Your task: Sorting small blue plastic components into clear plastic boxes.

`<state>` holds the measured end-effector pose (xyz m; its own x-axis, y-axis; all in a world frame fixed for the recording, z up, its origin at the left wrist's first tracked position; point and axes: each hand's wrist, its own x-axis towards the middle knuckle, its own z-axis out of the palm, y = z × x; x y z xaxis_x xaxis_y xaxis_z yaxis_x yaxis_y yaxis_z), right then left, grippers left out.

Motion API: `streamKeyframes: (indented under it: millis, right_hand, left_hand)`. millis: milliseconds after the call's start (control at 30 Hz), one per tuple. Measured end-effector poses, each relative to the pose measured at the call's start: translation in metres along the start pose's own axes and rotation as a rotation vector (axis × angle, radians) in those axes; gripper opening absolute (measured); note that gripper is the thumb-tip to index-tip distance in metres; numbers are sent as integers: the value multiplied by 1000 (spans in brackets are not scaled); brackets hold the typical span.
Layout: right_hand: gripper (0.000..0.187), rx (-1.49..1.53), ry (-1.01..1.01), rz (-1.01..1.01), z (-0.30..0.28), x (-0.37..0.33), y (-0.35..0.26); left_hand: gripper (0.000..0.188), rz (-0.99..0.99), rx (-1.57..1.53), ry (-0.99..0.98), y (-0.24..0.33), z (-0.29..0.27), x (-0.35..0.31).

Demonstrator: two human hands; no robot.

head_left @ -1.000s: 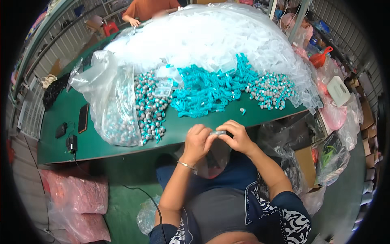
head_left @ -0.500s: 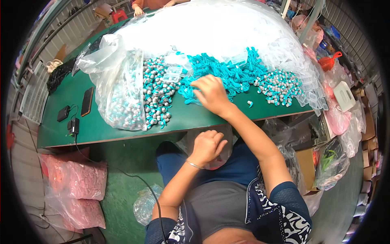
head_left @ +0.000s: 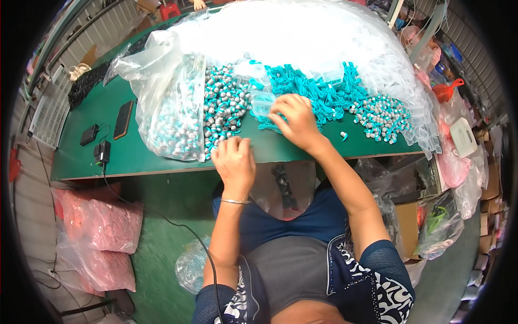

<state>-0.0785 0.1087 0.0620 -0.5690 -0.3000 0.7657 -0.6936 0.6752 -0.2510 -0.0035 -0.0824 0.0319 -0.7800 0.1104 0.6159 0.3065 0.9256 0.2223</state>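
My left hand (head_left: 236, 162) is at the table's front edge, by the near end of a heap of small grey-and-teal bead-like pieces (head_left: 224, 105). Its fingers are bent downward and close together. Whatever they may hold is hidden. My right hand (head_left: 298, 120) hovers at the near left side of a pile of teal looped cords (head_left: 329, 92), thumb and forefinger apart, with nothing visible between them. Clear plastic cases (head_left: 263, 102) lie just left of its fingertips. A clear bag (head_left: 170, 119) with more grey-and-teal pieces lies left of the heap.
A large mound of translucent plastic (head_left: 302, 38) covers the back. More grey-and-teal pieces (head_left: 380, 116) are heaped at the right. A phone (head_left: 123, 120) and a small black box (head_left: 102, 152) with a cable lie left on the green table (head_left: 81, 167). Pink-filled bags (head_left: 110, 227) stand below.
My left hand has moved from above my lap forward and left to the near end of the bead-like pieces. My right hand stays by the cords. The view has shifted slightly.
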Motion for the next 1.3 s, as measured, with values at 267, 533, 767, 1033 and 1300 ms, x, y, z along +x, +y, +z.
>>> streamKeyframes:
  millis: [267, 533, 767, 1033, 1300]
  right_hand:
    - [14, -56, -208, -49, -80, -74, -22]
    - [15, -106, -243, 14, -67, -89, -16]
    - [17, -161, -121, 151, -84, -93, -5]
    - [27, -486, -210, 370, -111, -116, 40]
    - [15, -379, -92, 372, -97, -115, 45]
  left_hand:
    - [24, -67, 229, 13, -25, 1, 6]
    - [19, 41, -126, 61, 6, 11, 9]
    - [15, 7, -159, -28, 27, 26, 0]
    - [15, -5, -188, -79, 28, 28, 5]
    - [18, -17, -566, -105, 21, 32, 3]
